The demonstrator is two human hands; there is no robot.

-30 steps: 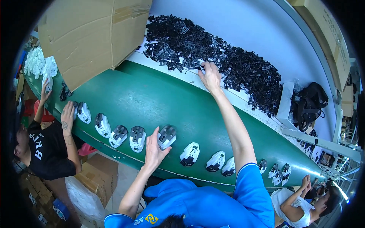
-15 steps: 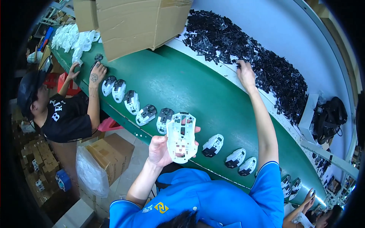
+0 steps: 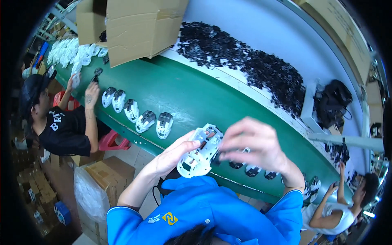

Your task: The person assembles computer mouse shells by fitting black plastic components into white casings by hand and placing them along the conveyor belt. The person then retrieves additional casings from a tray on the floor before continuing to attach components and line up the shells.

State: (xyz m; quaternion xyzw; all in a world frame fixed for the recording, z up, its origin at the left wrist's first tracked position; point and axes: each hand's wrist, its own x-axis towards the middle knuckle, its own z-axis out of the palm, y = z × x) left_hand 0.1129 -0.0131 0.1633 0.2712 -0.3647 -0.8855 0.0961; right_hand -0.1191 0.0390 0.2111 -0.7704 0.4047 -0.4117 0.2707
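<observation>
My left hand (image 3: 173, 154) is closed round the side of a white plastic shell (image 3: 195, 161), rounded in outline, with several cut-outs. The shell is held tilted over the belt's near edge. At its right side is my right hand (image 3: 257, 143), blurred by motion, fingers bent toward the shell. A small black plastic part (image 3: 215, 158) shows at these fingertips, its shape mostly hidden. Several white shells with black panels (image 3: 164, 124) stand in a row to the left on the green belt (image 3: 179, 90). More such shells (image 3: 253, 170) lie right, partly behind my right hand.
A long heap of small black parts (image 3: 245, 61) covers the white ledge beyond the belt. A large cardboard box (image 3: 134, 30) stands at the far left. One co-worker (image 3: 61, 126) works at the left, another (image 3: 335, 212) at the right. A black bag (image 3: 332, 102) lies at the right.
My right hand has come back from the black heap to the shell. My left hand has tilted the shell and turned it. The view has shifted slightly.
</observation>
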